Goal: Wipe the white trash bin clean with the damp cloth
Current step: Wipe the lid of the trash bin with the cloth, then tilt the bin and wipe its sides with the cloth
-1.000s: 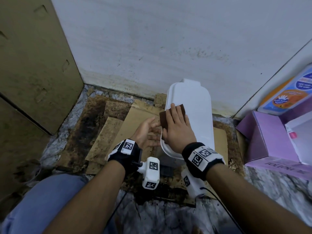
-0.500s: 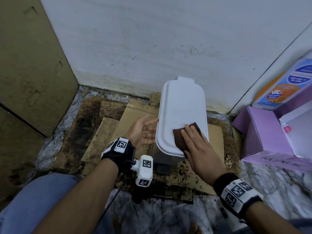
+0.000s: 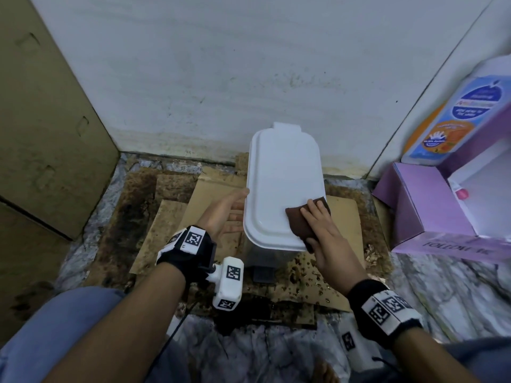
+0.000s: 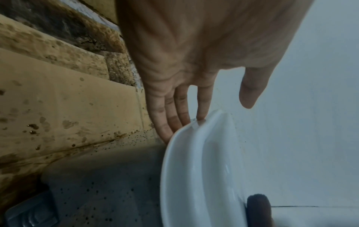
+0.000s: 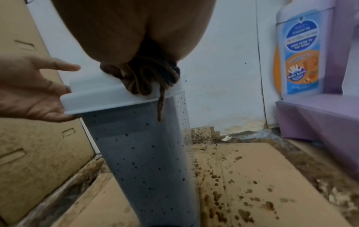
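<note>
The white trash bin point(image 3: 279, 178) stands on stained cardboard against the wall, lid closed; its speckled grey body point(image 5: 139, 150) shows in the right wrist view. A dark brown cloth point(image 3: 300, 221) lies on the lid's near right corner, and a strand point(image 5: 160, 106) hangs over the edge. My right hand point(image 3: 322, 226) presses flat on the cloth with straight fingers. My left hand point(image 3: 229, 214) is open, palm facing the bin, with its fingers point(image 4: 170, 119) against the lid's left edge point(image 4: 174, 153).
Stained cardboard sheets point(image 3: 177, 211) cover the floor around the bin. A purple box point(image 3: 431, 214) with a soap bottle point(image 3: 456, 111) stands at the right. A tall cardboard panel point(image 3: 47, 128) is at the left, the white wall point(image 3: 221, 64) behind.
My right hand has slid the cloth from the lid's left side across to its near right corner. The left hand has stayed at the lid's left edge.
</note>
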Action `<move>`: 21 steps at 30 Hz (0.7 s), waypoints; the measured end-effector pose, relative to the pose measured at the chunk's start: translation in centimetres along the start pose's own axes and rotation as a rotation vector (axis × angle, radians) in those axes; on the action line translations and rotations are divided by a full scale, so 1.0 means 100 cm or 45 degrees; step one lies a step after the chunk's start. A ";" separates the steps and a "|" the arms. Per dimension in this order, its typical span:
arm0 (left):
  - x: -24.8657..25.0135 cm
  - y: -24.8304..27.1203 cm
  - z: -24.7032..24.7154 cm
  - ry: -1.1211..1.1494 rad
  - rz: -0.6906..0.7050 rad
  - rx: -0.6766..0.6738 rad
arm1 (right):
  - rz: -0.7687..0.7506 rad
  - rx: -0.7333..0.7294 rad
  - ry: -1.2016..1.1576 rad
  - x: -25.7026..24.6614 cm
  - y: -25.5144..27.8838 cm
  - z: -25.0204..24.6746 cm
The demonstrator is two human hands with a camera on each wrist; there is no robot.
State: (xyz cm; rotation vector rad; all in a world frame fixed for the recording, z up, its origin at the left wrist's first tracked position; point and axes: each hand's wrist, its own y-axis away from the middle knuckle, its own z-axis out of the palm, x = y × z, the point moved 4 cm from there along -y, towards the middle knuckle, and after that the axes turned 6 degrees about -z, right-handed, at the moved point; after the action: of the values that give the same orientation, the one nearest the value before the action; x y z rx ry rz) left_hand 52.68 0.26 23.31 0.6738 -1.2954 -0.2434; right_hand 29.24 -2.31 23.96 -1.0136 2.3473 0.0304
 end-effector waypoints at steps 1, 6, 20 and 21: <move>0.000 0.000 0.000 -0.038 0.012 0.007 | 0.022 0.029 -0.052 -0.001 0.000 -0.001; 0.002 0.004 -0.002 -0.151 -0.005 0.038 | 0.214 0.184 -0.338 -0.004 -0.004 -0.010; 0.010 0.002 0.003 -0.439 0.128 0.237 | 0.592 0.444 -1.070 0.017 -0.005 -0.003; 0.013 0.003 0.002 -0.460 0.149 0.248 | 0.599 0.423 -1.104 0.014 -0.003 0.001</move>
State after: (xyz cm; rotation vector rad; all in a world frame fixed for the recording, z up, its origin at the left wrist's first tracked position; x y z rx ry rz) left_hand 52.76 -0.22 24.53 0.7380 -1.7151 -0.1478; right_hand 28.73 -3.45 23.26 -0.1828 1.6452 0.2078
